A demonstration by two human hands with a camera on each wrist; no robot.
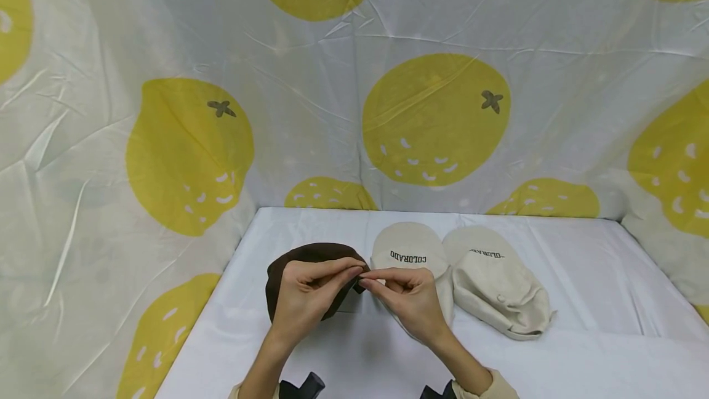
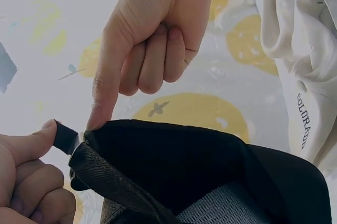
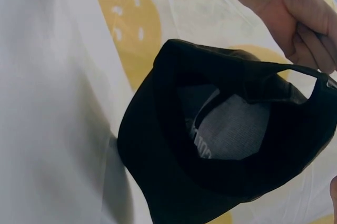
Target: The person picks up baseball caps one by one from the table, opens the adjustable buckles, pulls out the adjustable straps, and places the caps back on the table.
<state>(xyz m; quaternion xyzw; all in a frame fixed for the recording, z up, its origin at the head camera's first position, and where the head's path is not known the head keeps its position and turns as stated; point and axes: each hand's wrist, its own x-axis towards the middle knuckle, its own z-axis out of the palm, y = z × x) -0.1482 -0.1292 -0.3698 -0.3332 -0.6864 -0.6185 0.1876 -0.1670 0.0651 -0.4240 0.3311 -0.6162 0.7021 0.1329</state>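
Brown cap (image 1: 316,251): left hand (image 1: 306,291), right hand (image 1: 408,297) pinching at back strap (image 2: 65,138).

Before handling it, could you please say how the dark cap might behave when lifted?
The dark cap probably holds its bowl shape, since its crown stands open. Its narrow strap likely bends easily, being thin and curved.

The dark cap (image 1: 314,252) looks like matt woven cloth.

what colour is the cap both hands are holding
The cap is dark brown, which shows best in the head view.
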